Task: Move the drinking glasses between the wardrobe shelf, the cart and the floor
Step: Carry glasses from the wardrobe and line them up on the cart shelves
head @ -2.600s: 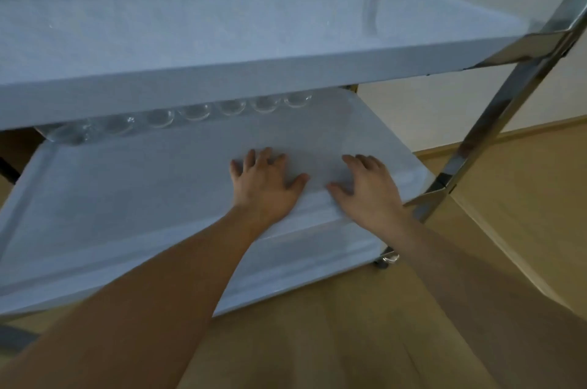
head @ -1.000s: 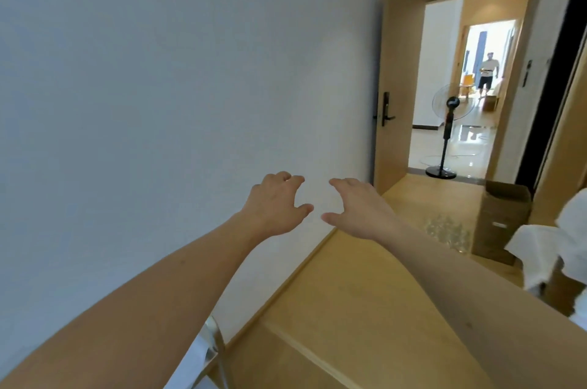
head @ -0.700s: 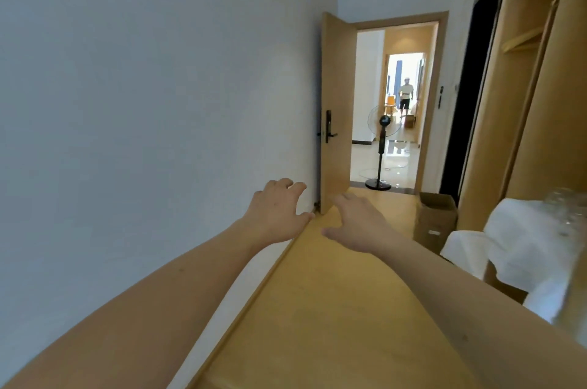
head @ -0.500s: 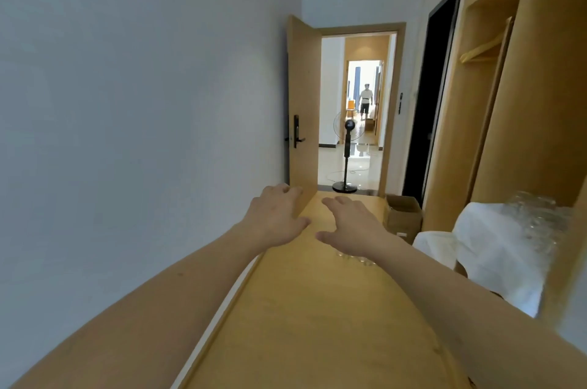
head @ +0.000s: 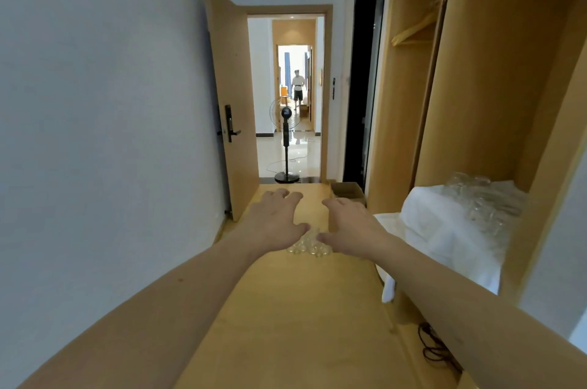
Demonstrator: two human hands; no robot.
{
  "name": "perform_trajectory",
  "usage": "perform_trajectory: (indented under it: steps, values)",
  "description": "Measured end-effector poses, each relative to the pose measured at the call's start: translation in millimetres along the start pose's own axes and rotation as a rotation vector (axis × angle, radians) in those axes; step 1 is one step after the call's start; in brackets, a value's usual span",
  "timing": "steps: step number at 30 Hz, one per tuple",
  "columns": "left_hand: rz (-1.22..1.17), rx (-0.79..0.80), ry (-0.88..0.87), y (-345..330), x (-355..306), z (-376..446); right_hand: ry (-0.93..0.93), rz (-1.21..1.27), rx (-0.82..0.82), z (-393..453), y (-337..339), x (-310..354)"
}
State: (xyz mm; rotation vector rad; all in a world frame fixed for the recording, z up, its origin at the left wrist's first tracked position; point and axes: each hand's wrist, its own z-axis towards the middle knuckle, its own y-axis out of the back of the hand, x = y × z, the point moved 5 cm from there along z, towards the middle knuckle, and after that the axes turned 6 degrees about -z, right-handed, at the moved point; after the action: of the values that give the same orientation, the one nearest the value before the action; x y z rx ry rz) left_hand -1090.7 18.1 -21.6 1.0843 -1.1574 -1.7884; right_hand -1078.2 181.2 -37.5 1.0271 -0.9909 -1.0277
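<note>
Head view, from near to far: two bare forearms reach forward over a wooden floor [head: 301, 318], and a dark cable [head: 433, 345] lies coiled on it at lower right. The left hand [head: 274, 220] and the right hand [head: 351, 225] hang side by side in the air, palms down, fingers loosely spread and a little bent — neither holds anything. Between and just below the two hands a small cluster of clear drinking glasses [head: 309, 245] stands on the floor, partly hidden by the hands. To the right, a second group of glasses [head: 486, 198] sits on a white cloth [head: 438, 229] that covers the wardrobe shelf [head: 401, 306] and droops over its front edge. The open wooden wardrobe [head: 482, 86] rises above, with a wooden hanger [head: 413, 29] in its far compartment. Farther on, an open cardboard box [head: 346, 190] rests on the floor beside the wardrobe. Beyond it — an open door [head: 230, 109] with a dark handle, a standing fan [head: 286, 140] in the doorway, and a distant person [head: 298, 88] in a bright room.
</note>
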Motion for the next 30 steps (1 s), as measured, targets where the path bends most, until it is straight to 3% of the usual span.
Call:
perform_trajectory:
  steps: [13, 30]
  values:
    - [0.107, 0.046, -0.112, -58, -38, 207, -0.071, 0.091, -0.016, 149, -16, -155]
    - [0.092, 0.180, -0.333, -144, -108, 369, -0.293, 0.100, -0.019, 214, -49, -302]
